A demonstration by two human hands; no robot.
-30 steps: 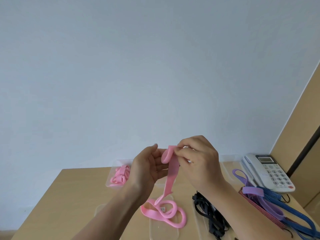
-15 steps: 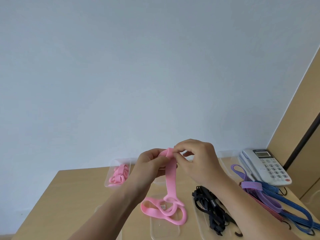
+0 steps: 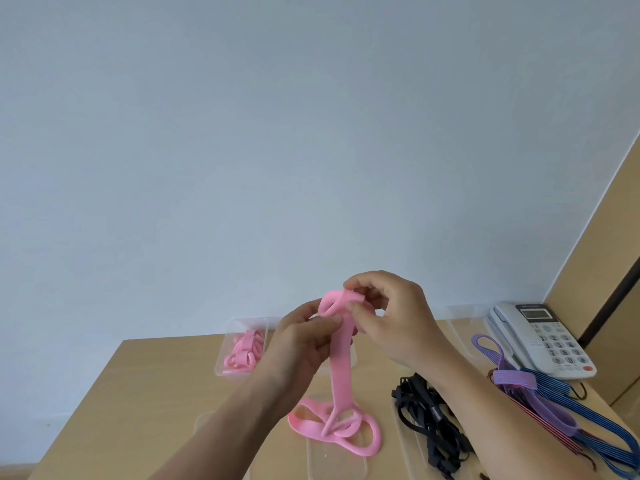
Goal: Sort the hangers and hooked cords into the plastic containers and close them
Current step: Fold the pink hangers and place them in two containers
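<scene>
Pink strap [image 3: 341,362] folded end pinched between left hand [image 3: 304,344] and right hand [image 3: 394,320] fingers

A single view, worn on the person's head, faces forward and only slightly down. The pale wall [image 3: 277,133] fills the upper two thirds of the frame; the wooden table [image 3: 145,386] lies along the bottom edge. The camera sits close, with both forearms rising from the lower edge. A telephone [image 3: 540,337] marks the right margin.
</scene>
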